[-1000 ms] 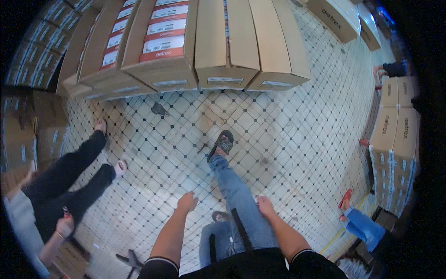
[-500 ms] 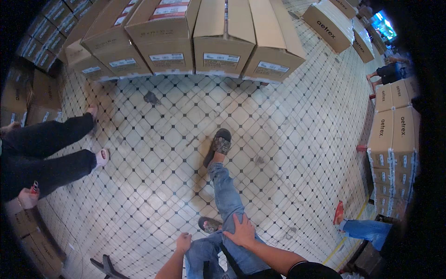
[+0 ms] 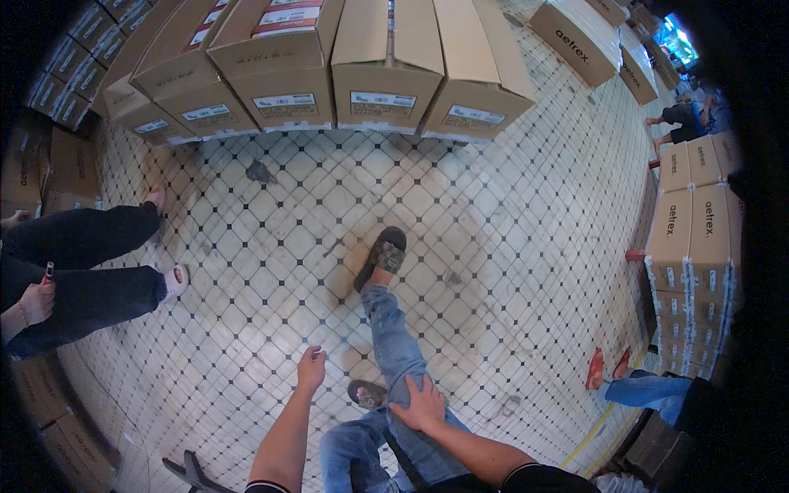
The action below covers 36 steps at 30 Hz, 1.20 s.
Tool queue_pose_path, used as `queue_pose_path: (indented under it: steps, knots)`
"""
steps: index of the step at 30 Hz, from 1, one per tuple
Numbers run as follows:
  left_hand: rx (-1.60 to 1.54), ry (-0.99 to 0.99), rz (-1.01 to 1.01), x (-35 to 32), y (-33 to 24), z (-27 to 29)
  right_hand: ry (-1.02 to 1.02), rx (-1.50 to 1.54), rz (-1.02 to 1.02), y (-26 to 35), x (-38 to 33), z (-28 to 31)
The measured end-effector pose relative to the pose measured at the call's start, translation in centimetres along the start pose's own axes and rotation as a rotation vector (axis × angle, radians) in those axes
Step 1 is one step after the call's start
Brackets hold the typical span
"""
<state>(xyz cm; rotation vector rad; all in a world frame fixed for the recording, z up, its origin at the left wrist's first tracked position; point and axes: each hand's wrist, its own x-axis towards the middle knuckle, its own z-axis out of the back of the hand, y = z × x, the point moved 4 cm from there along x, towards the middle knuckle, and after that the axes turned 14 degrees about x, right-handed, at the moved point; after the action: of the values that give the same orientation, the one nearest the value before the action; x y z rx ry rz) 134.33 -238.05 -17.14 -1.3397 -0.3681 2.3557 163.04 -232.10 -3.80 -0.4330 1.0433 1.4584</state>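
My right hand (image 3: pixel 421 404) lies on the knee of my blue jeans (image 3: pixel 400 349), its fingers spread and flat. My left hand (image 3: pixel 311 370) is held out over the tiled floor, to the left of my legs. Its fingers are curled together; whether anything small is between them cannot be made out. On my feet are dark patterned slide sandals (image 3: pixel 382 255), one stretched forward and the other drawn back near my knee.
A row of tall open cardboard cartons (image 3: pixel 377 99) stands ahead. Stacked cartons (image 3: pixel 689 218) rise at the right. A co-worker in dark trousers (image 3: pixel 99 304) at the left holds a small red tool (image 3: pixel 48 273). Another person's jeans (image 3: pixel 649 393) show at lower right.
My left hand has moved forward and left, away from my thigh. My right hand stays on the knee. The co-worker's hand with the red tool has risen.
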Motion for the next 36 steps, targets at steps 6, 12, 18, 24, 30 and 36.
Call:
queue_pose_path:
  steps: [6, 12, 18, 24, 30, 36]
  knots:
    - [0.359, 0.028, -0.44, -2.4, -17.2, 6.4, 0.029, 0.219, 0.097, 7.9, 10.7, 12.0]
    - [0.51, -0.435, -0.943, 4.9, -50.8, 16.5, -1.002, 0.14, 0.785, 28.4, 26.5, 40.1]
    - [1.112, -0.785, -1.084, 13.1, -69.9, 19.2, -0.71, -0.429, 0.914, 35.8, 32.6, 52.1]
    - [1.076, -0.751, -1.221, 15.4, -74.3, 23.8, -1.008, -0.229, 0.955, 27.1, 29.4, 57.2]
    - [0.323, -0.416, -0.539, 17.4, -75.5, 32.0, -1.202, 0.036, 0.82, 33.9, 27.5, 53.3]
    - [0.483, -0.62, -0.314, 21.9, -78.7, 30.6, -0.791, 0.106, 0.705, 42.9, 36.0, 51.9]
